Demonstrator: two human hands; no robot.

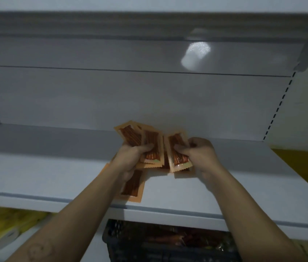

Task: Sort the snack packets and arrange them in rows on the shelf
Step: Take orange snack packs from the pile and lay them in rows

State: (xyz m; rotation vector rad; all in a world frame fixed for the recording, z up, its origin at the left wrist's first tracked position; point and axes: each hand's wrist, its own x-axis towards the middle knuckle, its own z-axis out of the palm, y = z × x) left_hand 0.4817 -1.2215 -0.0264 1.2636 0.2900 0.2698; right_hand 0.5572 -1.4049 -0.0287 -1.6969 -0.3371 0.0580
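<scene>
Over a white shelf [225, 190] I hold orange snack packets with brown sticks inside. My left hand [130, 157] grips a fanned bunch of packets [140, 138], thumb across the front one. My right hand [199, 152] pinches a single packet [177, 154] upright, just right of the bunch. One more packet [133, 188] lies flat on the shelf under my left wrist, near the front edge.
A dark plastic crate [149, 241] with more packets sits below the shelf. Yellow items [11, 224] lie on the lower level at left. The shelf's white back panel [149, 95] and an upper shelf [149, 25] close in the space.
</scene>
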